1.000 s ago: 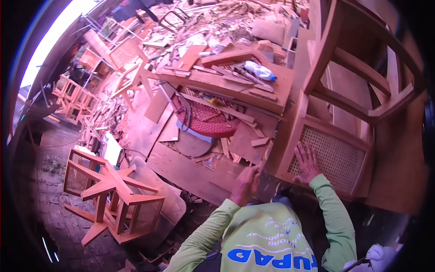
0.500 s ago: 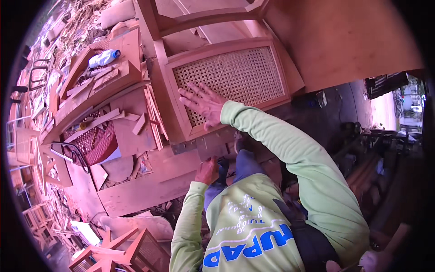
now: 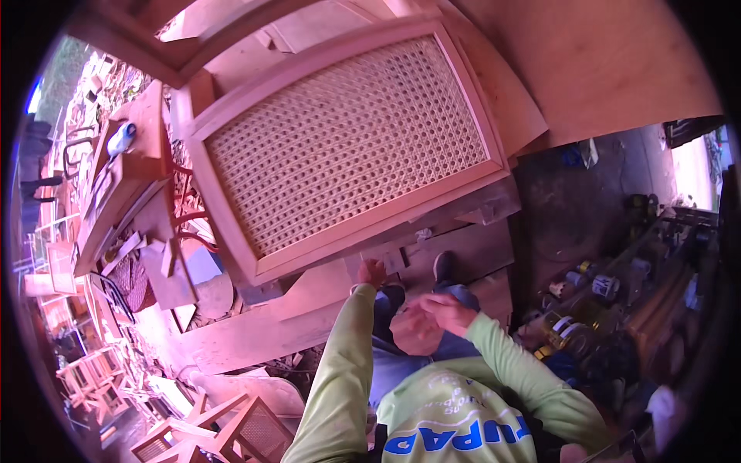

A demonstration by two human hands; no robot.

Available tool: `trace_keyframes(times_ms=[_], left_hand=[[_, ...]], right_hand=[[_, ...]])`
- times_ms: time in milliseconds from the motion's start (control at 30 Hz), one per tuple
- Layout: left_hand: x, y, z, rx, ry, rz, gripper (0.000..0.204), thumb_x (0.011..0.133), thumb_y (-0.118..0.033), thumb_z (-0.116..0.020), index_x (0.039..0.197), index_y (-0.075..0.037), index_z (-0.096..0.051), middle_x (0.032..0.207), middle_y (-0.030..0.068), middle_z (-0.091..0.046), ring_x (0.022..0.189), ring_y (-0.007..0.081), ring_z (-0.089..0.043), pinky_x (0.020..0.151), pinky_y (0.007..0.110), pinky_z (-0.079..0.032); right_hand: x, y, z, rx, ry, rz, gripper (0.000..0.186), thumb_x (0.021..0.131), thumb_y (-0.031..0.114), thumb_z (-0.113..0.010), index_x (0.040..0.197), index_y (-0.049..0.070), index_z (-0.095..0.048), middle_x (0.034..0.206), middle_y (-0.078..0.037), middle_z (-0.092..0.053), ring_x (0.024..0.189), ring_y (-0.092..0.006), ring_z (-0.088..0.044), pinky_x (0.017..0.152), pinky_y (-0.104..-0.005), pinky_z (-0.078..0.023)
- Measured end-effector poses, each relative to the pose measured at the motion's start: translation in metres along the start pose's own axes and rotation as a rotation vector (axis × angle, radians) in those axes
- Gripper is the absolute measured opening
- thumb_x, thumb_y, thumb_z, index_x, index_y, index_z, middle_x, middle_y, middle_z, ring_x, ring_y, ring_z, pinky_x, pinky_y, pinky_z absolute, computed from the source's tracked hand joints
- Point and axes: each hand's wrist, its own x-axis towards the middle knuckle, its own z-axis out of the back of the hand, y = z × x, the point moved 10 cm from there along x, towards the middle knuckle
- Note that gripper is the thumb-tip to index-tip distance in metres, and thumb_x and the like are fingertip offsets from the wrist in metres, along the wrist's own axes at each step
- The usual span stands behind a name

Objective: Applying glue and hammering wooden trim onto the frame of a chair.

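A wooden-framed panel of woven cane [image 3: 355,139] lies before me, joined to a larger wooden chair-like frame [image 3: 181,65]. My left hand [image 3: 372,272] is closed just beyond the panel's near edge, low by my knees. What its fingers hold, if anything, is hidden. My right hand [image 3: 448,312] is over my lap, away from the cane, its fingers smeared by motion. Beside those fingers shows a rounded, flat, brownish piece [image 3: 414,330], too blurred to name; I cannot tell whether the hand grips it.
A large brown sheet [image 3: 602,69] rises at the far right. Machinery and tools with yellow parts [image 3: 567,332] crowd the right side. On the left are wood offcuts [image 3: 127,251], a bottle [image 3: 121,139] and small wooden frames with cane [image 3: 255,428].
My right hand has left the cane, where it lay spread, and drawn back to my lap. The view has shifted, so the panel looks larger. The brownish piece has come into sight.
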Motion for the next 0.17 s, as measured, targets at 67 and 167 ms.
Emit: trace_keyframes(times_ms=[67, 167], left_hand=[[0.013, 0.023, 0.022, -0.361, -0.348, 0.191, 0.043, 0.097, -0.045, -0.055, 0.101, -0.007, -0.074, 0.108, 0.0303, -0.071, 0.104, 0.0419, -0.071, 0.089, 0.056, -0.054], [-0.002, 0.127, -0.033, -0.324, -0.067, 0.275, 0.046, 0.094, -0.048, -0.063, 0.125, -0.015, -0.068, 0.146, 0.0269, -0.057, 0.133, 0.0452, -0.055, 0.088, 0.074, -0.047]], right_hand=[[-0.017, -0.061, 0.078, 0.305, -0.018, -0.052, 0.055, 0.105, 0.046, -0.057, 0.141, 0.004, -0.055, 0.133, -0.015, -0.066, 0.122, -0.0344, -0.066, 0.087, -0.0456, -0.060], [-0.023, -0.101, 0.128, 0.384, -0.008, -0.052, 0.067, 0.103, 0.053, -0.056, 0.148, 0.003, -0.047, 0.141, -0.017, -0.061, 0.130, -0.0383, -0.061, 0.088, -0.0468, -0.061]])
